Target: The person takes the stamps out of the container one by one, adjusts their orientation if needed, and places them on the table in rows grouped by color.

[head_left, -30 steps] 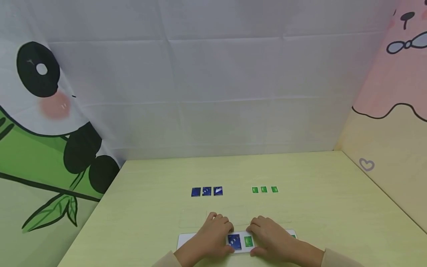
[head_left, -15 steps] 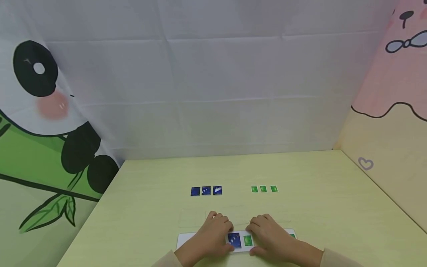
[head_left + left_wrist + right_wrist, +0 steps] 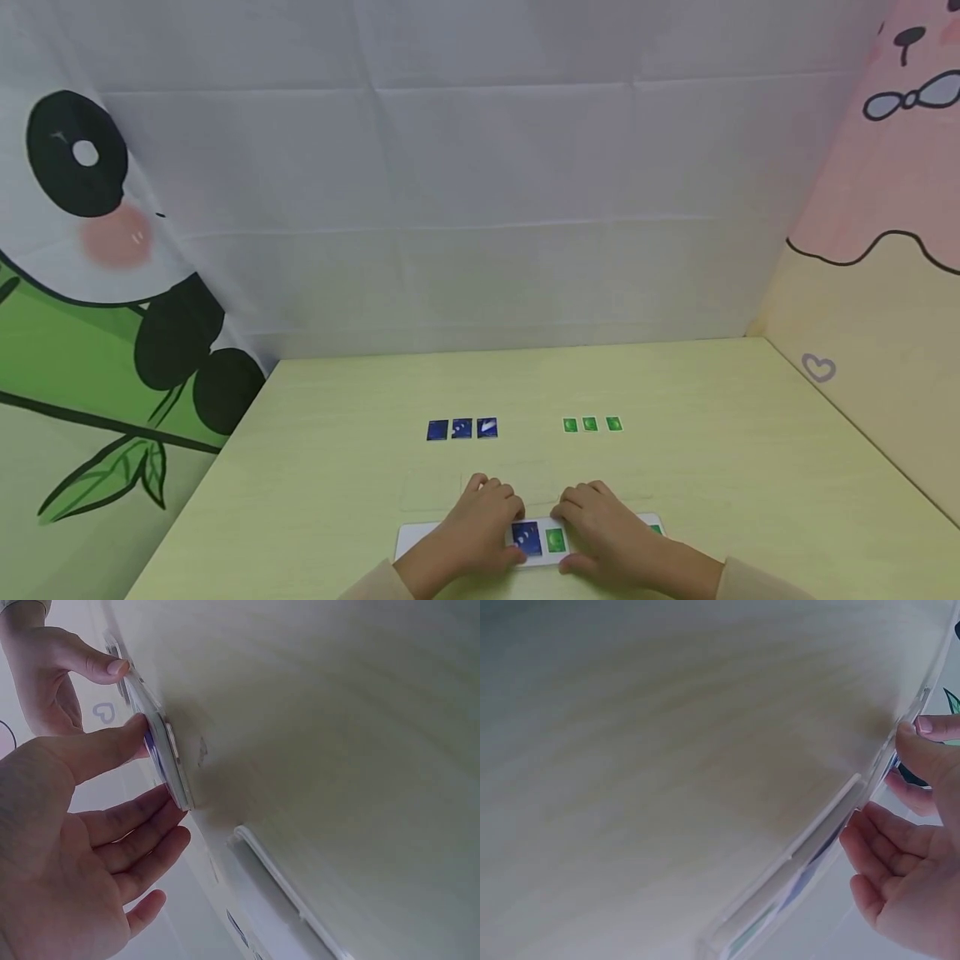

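A white card (image 3: 543, 559) with a dark blue picture square (image 3: 527, 539) and a green square (image 3: 555, 541) lies near the table's front, between both hands. My left hand (image 3: 483, 527) pinches its left part, thumb at the near edge and fingers at the far edge. On its right part, my right hand (image 3: 606, 529) grips in the same way. In the left wrist view the card (image 3: 166, 750) shows edge-on between thumb and fingers. White strips stick out beyond the hands, the left end (image 3: 414, 536) plain, the right end (image 3: 650, 520) with a partly hidden green square.
Farther back on the pale table (image 3: 337, 467) lie three blue picture squares (image 3: 462, 428) in a row and three small green squares (image 3: 590, 423) right of them. Faint rectangular outlines mark the tabletop behind the hands. A white cloth (image 3: 487, 208) hangs at the back.
The head view has shifted very slightly. Both hands keep their hold, and the card and squares stay in place.
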`<state>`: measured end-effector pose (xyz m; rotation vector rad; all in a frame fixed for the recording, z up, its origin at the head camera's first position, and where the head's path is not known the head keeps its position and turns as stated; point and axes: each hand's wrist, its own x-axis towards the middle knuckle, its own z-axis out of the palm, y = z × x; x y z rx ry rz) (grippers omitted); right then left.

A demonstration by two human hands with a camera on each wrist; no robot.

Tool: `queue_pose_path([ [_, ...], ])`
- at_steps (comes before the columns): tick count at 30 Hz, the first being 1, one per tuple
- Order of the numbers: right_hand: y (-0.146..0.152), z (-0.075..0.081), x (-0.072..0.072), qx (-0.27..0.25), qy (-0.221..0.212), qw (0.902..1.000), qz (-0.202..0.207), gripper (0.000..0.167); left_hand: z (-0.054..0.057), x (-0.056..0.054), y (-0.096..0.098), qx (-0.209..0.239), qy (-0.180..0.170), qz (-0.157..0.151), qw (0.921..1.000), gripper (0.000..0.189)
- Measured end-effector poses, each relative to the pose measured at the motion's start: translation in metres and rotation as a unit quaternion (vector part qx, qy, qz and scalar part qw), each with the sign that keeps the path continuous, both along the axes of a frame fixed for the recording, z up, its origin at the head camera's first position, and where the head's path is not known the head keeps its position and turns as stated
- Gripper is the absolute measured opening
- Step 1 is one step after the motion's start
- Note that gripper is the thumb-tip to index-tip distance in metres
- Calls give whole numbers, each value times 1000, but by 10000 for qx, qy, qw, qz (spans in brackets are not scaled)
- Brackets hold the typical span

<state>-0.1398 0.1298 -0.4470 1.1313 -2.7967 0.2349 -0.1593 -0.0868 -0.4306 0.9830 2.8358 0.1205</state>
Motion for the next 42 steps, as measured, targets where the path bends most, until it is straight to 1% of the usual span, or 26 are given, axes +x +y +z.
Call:
queue_pose_path([
  [11, -2, 3, -2, 103, -158, 9998, -54, 50, 0, 1, 0, 34, 84, -5, 10000, 34],
  [18, -3, 3, -2, 131, -142, 9998, -90, 51, 0, 0, 0, 53, 88, 27, 9999, 32],
  [26, -2, 3, 0, 169, 3, 9998, -41, 50, 0, 0, 0, 207, 377, 1, 9991, 29],
  [30, -2, 4, 1, 203, 30, 9998, -33, 50, 0, 0, 0, 341, 340, 85, 9988, 26],
  [36, -2, 5, 2, 194, 24, 9998, -40, 50, -1, -3, -1, 518, 126, 159, 9985, 24],
  [42, -2, 5, 2, 234, 95, 9997, -3, 51, -2, -6, 0, 648, 9, 201, 9977, 22],
])
